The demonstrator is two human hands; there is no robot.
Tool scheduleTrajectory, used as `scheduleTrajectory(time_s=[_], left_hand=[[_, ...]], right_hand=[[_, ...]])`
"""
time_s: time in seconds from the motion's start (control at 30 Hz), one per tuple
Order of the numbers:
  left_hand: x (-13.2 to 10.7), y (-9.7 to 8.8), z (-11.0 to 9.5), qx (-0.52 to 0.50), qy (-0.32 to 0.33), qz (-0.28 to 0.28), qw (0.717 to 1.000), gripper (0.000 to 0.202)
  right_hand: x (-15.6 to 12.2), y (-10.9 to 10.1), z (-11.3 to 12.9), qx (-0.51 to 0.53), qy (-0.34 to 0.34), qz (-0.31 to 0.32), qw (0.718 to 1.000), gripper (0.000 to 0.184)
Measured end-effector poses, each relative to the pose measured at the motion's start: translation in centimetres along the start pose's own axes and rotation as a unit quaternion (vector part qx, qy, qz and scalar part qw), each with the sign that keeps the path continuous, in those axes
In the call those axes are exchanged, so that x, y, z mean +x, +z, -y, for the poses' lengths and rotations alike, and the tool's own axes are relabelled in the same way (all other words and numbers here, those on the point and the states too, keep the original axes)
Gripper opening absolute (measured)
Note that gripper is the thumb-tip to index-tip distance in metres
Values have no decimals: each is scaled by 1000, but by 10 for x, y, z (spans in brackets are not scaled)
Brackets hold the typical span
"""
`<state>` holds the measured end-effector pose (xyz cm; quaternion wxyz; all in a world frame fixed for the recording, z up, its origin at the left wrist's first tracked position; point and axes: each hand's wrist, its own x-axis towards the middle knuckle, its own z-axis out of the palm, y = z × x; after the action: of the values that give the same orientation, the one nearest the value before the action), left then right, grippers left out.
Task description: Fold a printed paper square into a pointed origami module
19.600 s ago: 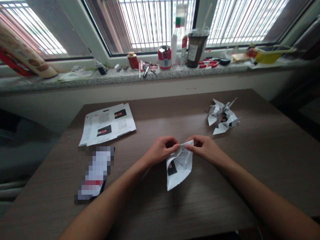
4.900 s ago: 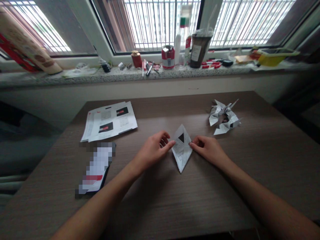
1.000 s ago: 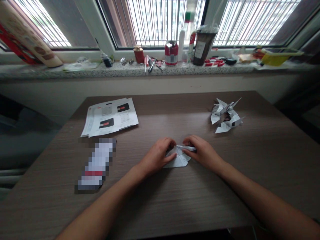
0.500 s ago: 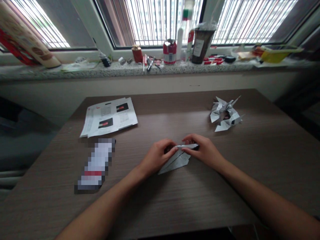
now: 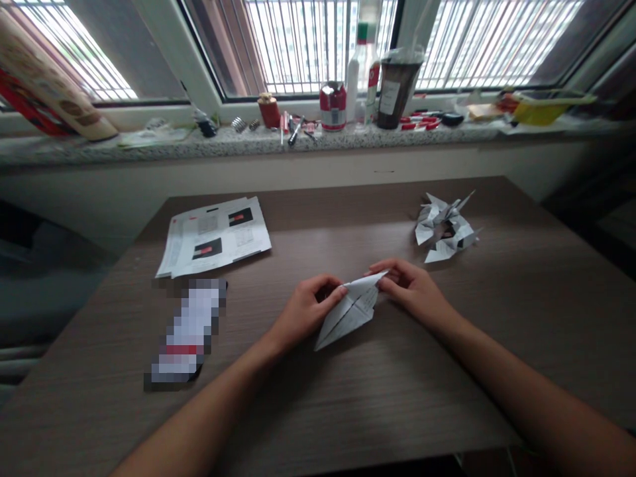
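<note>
A folded sheet of printed paper (image 5: 350, 317), kite-shaped with a dark crease line down its middle, is held up just over the brown table. My left hand (image 5: 311, 301) pinches its upper left edge between thumb and fingers. At the upper right corner, my right hand (image 5: 410, 283) has the paper's tip between its thumb and fingers. The paper's long point slants down toward me and to the left. Part of the far side is hidden behind the fingers.
Folded paper pieces (image 5: 444, 228) form a spiky ring at the back right of the table (image 5: 397, 404). Printed sheets (image 5: 216, 235) lie stacked at the back left, with a blurred-out phone (image 5: 191, 331) nearer. A can (image 5: 332, 106) and a drink cup (image 5: 397, 89) stand on the windowsill.
The upper flap has turned, so more of the paper's face shows. My right hand has moved slightly right and up along the edge; my left hand has shifted a little left.
</note>
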<state>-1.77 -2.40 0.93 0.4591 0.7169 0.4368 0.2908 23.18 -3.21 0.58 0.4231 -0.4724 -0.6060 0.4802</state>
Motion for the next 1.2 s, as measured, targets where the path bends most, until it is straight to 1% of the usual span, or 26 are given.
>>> scheduleTrajectory(time_s=[0.2, 0.37, 0.53, 0.63, 0.77, 0.9, 1.07, 1.2], left_hand=[[0, 1, 0, -1, 1, 19, 1000, 29], [-1, 1, 1, -8, 1, 32, 999, 29], [-2, 3, -3, -16, -17, 14, 1000, 29], [-2, 4, -5, -26, -27, 8, 999, 30], [-2, 4, -5, -29, -22, 8, 999, 29], [-3, 3, -5, -16, -9, 18, 1000, 27], [-4, 4, -3, 7, -2, 30, 1000, 22], [-4, 7, -3, 8, 2, 24, 1000, 25]], right_hand=[[1, 0, -1, -1, 20, -35, 999, 17], [1, 1, -3, 17, 43, -47, 998, 25], [0, 2, -4, 65, 49, -32, 996, 30], [0, 1, -3, 87, 40, -20, 995, 33], [0, 1, -2, 56, 42, -26, 997, 36], [0, 1, -3, 38, 49, -40, 997, 28], [0, 3, -3, 23, 45, -35, 998, 29], [-1, 4, -1, 21, 52, -33, 998, 28]])
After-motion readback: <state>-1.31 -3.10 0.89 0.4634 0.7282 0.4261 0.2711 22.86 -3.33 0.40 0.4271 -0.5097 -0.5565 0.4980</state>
